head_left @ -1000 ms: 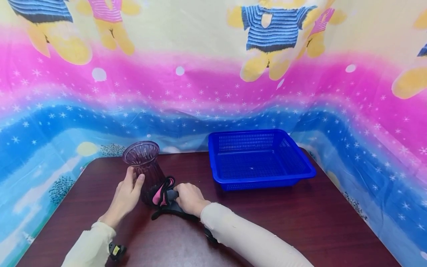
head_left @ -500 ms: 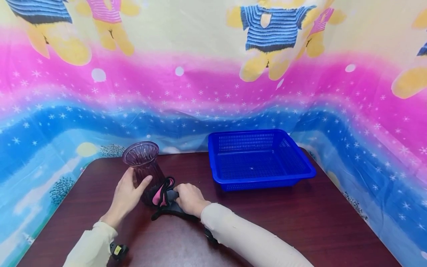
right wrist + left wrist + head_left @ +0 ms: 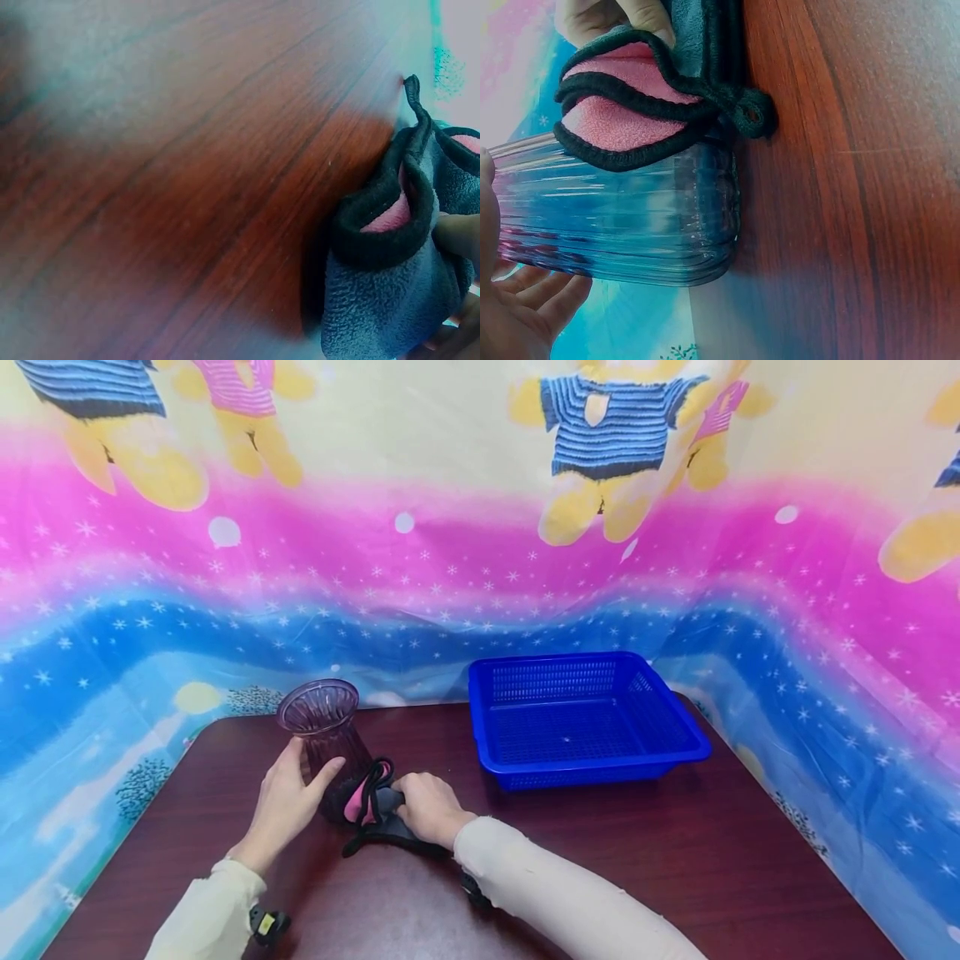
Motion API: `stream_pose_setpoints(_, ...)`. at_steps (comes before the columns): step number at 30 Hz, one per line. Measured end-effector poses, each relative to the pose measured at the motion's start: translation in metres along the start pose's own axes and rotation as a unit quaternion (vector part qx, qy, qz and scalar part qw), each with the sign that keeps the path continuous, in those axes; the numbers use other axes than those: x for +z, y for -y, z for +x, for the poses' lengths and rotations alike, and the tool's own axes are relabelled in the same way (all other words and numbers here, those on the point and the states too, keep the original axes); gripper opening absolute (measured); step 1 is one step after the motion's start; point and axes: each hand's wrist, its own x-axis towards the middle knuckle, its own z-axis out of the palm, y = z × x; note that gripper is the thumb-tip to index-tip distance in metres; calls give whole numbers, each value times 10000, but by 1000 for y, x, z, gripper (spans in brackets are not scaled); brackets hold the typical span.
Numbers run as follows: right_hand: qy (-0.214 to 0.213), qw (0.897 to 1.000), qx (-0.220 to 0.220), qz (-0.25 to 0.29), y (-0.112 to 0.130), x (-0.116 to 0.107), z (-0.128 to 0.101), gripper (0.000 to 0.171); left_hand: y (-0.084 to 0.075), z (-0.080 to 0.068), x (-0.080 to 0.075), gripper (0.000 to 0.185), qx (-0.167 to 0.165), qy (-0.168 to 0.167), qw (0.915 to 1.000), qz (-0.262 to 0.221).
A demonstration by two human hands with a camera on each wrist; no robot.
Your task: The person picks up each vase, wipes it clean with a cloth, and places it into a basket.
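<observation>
A purple-tinted ribbed glass vase (image 3: pixel 335 750) stands on the table with its flared mouth upward, leaning slightly left in the head view. Fingers and thumb of my left hand (image 3: pixel 279 810) wrap round its left side. With my right hand (image 3: pixel 429 806) I grip a bunched grey and pink cloth (image 3: pixel 360 802) with black edging, against the vase's lower right side. In the left wrist view the cloth's pink folds (image 3: pixel 630 124) touch the glass near its base. The right wrist view shows its grey fluffy side (image 3: pixel 382 300) and my fingers (image 3: pixel 459 238) pinching it.
On the right, towards the back, a blue plastic basket (image 3: pixel 592 764) with mesh walls sits on the dark reddish wooden table (image 3: pixel 637 868). A printed cloth curtain (image 3: pixel 450 560) hangs behind and along both sides of the table.
My left thumb has moved a little to the right and lower across the vase. The right hand and the cloth stay almost in the same place.
</observation>
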Motion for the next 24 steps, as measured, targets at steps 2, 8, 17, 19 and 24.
stream_pose_setpoints(2,17,10000,-3,22,-1,0,0,13,0,1,0,60,-4,65,10000,0)
stream_pose_setpoints(8,8,9999,-69,77,-3,-2,-2,10,1,3,-2,65,-1,269,9996,-28)
stream_pose_setpoints(17,-5,9999,-81,96,-4,-3,-4,11,2,3,-3,68,-18,489,9987,-136)
stream_pose_setpoints(19,-18,9999,-76,136,-5,-3,-4,11,2,3,-3,68,22,533,9985,-102)
stream_pose_setpoints(24,-33,9998,-84,163,-6,-4,-4,9,5,3,-1,62,241,487,9983,203)
